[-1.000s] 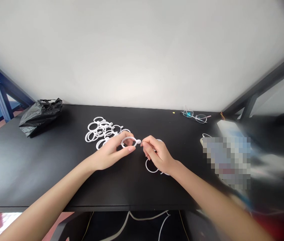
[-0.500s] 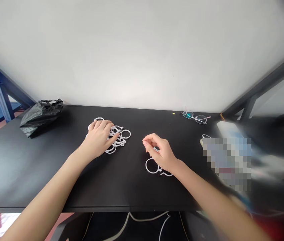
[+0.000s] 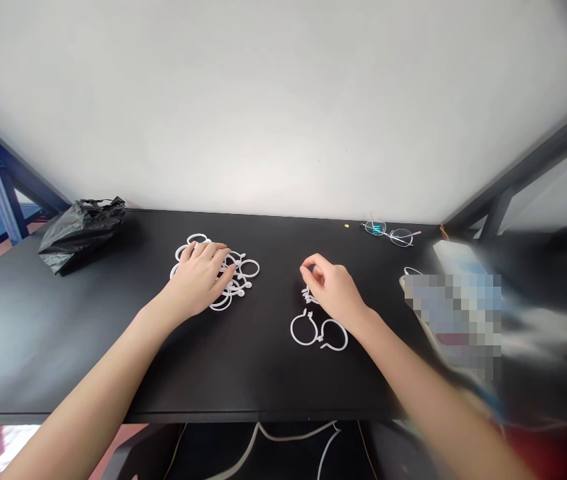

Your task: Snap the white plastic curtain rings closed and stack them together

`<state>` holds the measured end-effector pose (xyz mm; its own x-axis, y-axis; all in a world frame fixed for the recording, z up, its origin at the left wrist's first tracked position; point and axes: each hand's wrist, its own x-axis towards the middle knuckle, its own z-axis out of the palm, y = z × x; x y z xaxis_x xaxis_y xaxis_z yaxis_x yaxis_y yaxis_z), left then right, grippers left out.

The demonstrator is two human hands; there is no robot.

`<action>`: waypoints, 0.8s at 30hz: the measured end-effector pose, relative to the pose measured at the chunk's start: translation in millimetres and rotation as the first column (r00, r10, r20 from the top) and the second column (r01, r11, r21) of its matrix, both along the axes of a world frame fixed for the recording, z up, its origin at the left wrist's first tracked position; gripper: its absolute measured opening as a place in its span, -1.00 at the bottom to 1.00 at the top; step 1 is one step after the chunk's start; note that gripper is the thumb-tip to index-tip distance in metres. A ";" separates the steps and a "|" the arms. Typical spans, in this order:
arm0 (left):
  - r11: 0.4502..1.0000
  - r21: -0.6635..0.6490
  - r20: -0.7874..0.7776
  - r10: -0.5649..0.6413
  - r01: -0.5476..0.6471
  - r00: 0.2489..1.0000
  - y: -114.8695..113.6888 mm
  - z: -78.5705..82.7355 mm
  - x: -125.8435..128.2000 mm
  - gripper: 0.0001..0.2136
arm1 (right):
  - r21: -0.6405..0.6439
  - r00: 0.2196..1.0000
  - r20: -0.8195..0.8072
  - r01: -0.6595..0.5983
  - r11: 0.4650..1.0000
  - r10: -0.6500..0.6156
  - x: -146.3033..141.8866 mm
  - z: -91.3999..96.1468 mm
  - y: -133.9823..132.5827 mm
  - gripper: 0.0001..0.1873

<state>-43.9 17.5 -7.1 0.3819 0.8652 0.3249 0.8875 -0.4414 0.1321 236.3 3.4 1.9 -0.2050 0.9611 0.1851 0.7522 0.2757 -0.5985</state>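
Two thin white rings, plastic by the look of them (image 3: 292, 329), lie nearest to us on the flat black desk (image 3: 243, 377). Each has a gap in it, and they sit so close that we cannot tell if they touch. A second ago our right hand (image 3: 336, 283) hid part of them; now it has moved over to the right, so we see both. Its fingers are curled, and we cannot tell if they pinch anything. Just below it pokes out a small bunch of white rings (image 3: 307, 295).

Our left hand (image 3: 197, 275) has changed most. A second ago it held up one white ring; now it lies palm down on the big heap of white plastic rings (image 3: 241, 293). It is loosely spread, thumb apart, and we cannot tell if a fingertip has hooked a ring. We think this means our turn with that one ring is over and we are back at the heap.

Farther off are a crumpled black plastic bag (image 3: 81, 233) on our left, thin-framed round glasses (image 3: 389, 234) on our right, then the plain pale wall (image 3: 283, 100).
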 end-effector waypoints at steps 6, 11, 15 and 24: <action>0.993 -0.047 0.089 -0.108 0.112 0.990 -6.8 9.2 10.7 -0.66 | -0.054 0.997 0.075 0.001 0.999 0.003 -2.2 0.5 1.1 -0.86; 0.973 -0.044 0.110 -0.220 0.226 0.969 -13.0 14.7 20.8 -0.71 | -0.054 0.990 -0.043 -0.134 0.990 0.132 -5.2 -2.8 -1.4 -0.92; 0.961 -0.016 0.113 -0.272 0.275 0.956 -15.3 14.1 25.2 -0.74 | -0.020 0.966 -0.091 -0.246 0.969 0.243 -5.9 -5.8 -3.2 -0.85; 0.948 -0.019 0.141 -0.312 0.318 0.940 -15.9 11.0 28.3 -0.78 | 0.024 0.947 -0.067 -0.313 0.949 0.314 -7.9 -3.5 -2.9 -0.85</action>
<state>-15.6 1.6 3.8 0.5924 0.7213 0.3587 0.6768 -0.6872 0.2640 228.4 0.6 -1.6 -0.4820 0.8478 0.2211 0.5834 0.4988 -0.6410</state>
